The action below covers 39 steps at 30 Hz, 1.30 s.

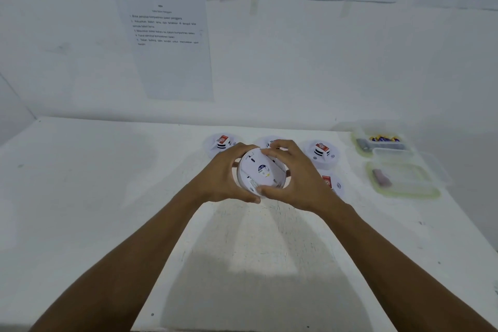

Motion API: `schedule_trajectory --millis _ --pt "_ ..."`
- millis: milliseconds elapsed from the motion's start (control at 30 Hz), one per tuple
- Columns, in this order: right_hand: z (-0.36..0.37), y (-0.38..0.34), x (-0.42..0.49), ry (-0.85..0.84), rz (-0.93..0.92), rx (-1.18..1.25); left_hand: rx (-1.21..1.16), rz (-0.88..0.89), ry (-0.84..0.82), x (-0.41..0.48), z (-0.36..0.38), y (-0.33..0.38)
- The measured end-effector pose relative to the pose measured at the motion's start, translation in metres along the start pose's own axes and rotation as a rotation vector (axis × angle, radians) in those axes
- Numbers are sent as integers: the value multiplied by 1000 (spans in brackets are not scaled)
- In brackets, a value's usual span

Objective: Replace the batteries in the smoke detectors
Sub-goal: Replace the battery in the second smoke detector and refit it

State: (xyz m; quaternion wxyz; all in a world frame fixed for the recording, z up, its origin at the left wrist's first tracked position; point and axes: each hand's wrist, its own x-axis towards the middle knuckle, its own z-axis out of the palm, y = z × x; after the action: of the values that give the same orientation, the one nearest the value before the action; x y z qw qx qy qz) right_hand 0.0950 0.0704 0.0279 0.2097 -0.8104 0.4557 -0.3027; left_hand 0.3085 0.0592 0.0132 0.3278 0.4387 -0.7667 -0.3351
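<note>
A round, smooth white plastic smoke detector point(260, 172) sits at frame centre, raised above the matte, scuffed white table point(80, 197). Its flat labelled back faces the camera, tilted slightly left. The left hand point(229, 174) and right hand point(293, 175) both clasp its rim. Behind, four more detectors point(320, 153) lie face-up; translucent plastic containers point(401, 178) sit right.
</note>
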Motion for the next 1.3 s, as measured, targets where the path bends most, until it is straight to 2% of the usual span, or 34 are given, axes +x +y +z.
schedule_trajectory --millis 167,400,533,633,833,900,1000,1067,1133,1300 --pt "8 -5 -3 68 -63 -157 -1 -9 19 -3 -2 -10" --pt "10 1 1 196 55 77 -27 -99 82 -19 -18 -37" --pt "20 29 3 32 184 -20 -3 -147 102 -32 -36 -56" --pt "32 41 11 -92 207 -101 11 -173 86 -36 -43 -63" --pt "52 43 26 -129 234 -159 18 -141 35 -30 -42 -60" --pt "58 39 25 -88 235 -167 8 -133 24 -28 -40 -58" --pt "59 21 27 78 242 71 3 -111 -10 -23 -35 -53" --pt "53 4 30 72 312 292 -2 -100 -37 -19 -31 -48" --pt "48 -4 29 26 350 416 -15 -80 -57 -14 -28 -42" --pt "33 -11 16 153 457 632 -69 -48 -114 -5 -20 -31"
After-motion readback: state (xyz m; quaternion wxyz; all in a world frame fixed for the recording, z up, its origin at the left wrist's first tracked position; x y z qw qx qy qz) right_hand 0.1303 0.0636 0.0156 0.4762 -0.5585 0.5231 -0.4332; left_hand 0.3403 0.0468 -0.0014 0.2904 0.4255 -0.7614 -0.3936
